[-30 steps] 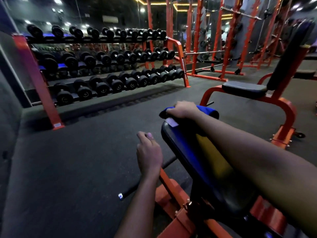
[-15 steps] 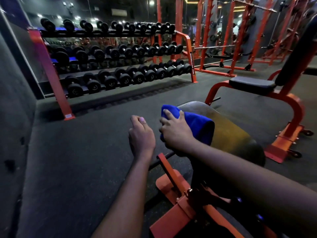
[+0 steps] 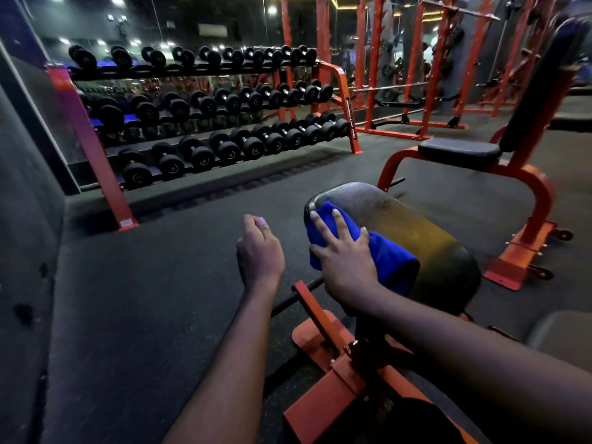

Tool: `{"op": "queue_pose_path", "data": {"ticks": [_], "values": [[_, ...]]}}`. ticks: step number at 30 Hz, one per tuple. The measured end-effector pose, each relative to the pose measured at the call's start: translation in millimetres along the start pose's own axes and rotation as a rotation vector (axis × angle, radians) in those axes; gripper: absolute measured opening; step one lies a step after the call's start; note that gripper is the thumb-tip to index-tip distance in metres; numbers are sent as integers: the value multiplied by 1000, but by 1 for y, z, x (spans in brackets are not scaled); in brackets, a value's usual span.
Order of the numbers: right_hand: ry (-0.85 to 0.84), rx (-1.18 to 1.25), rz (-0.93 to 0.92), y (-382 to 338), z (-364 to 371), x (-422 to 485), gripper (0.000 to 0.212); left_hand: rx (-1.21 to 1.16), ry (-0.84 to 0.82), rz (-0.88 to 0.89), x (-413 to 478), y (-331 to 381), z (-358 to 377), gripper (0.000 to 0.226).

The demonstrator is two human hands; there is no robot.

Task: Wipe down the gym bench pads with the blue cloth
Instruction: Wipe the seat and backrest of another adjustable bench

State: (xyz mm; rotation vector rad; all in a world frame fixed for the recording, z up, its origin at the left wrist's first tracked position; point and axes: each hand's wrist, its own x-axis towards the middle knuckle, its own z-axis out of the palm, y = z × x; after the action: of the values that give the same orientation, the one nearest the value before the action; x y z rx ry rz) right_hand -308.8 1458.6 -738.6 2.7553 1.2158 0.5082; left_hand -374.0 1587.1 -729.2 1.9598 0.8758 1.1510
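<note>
Gym room w/ dark rubber floor [image 3: 144, 283]. At far left stands a dumbbell rack [image 3: 93, 149] w/ three levels, behind it orange racks [image 3: 429, 75], and at right a second bench [image 3: 458, 150] on an orange frame.

Near the centre is the pad [image 3: 416, 225], black, rounded and shiny. The cloth [image 3: 387, 256] lies folded thick on the pad's left side, from near the far end to approx the middle. The right grip [image 3: 344, 261] lies flat on the cloth's left part. Its fingers are apart and nearly straight, pressing the cloth to the pad, not clamped around it, w/ the thumb at the cloth's lower left edge. The cloth's right part shows bare beside the grip.

The pad's right half is uncovered, and its far edge is just beyond the fingertips. Left of the pad is open floor, well apart from the rack. Below are the orange base [image 3: 323, 402] and a black bar [image 3: 294, 299] going out to the left.

The right forearm comes from lower right over the pad's near end. The left grip [image 3: 260, 251] hangs just left of the pad w/o touching it, fingers loosely curled, holding nothing.
</note>
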Motion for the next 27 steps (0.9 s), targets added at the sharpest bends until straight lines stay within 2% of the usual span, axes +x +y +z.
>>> {"op": "queue_pose_path", "data": {"ticks": [6,10,12,13,15,19,22,25,27], "values": [[-14,60,95,-12,-12,32,49,-33,-16,33,-3,11,-1,26],[27,83,164,-9,-2,-43,49,-20,-47,34,-6,15,2,24],[16,163,208,-5,-4,-72,64,-11,-72,31,-8,15,4,23],[1,181,232,-3,-3,-78,64,-10,-87,40,-10,16,6,23],[-7,141,238,-5,-3,-65,52,-22,-97,61,-13,17,8,22],[-3,86,214,-10,-5,-31,58,-22,-114,67,-15,27,11,24],[123,127,215,-7,9,-58,52,-2,-137,63,-17,36,16,28],[314,212,325,-3,35,-107,49,10,-269,48,-17,39,28,32],[347,301,377,2,48,-131,70,33,-399,45,-17,40,36,37]]}}
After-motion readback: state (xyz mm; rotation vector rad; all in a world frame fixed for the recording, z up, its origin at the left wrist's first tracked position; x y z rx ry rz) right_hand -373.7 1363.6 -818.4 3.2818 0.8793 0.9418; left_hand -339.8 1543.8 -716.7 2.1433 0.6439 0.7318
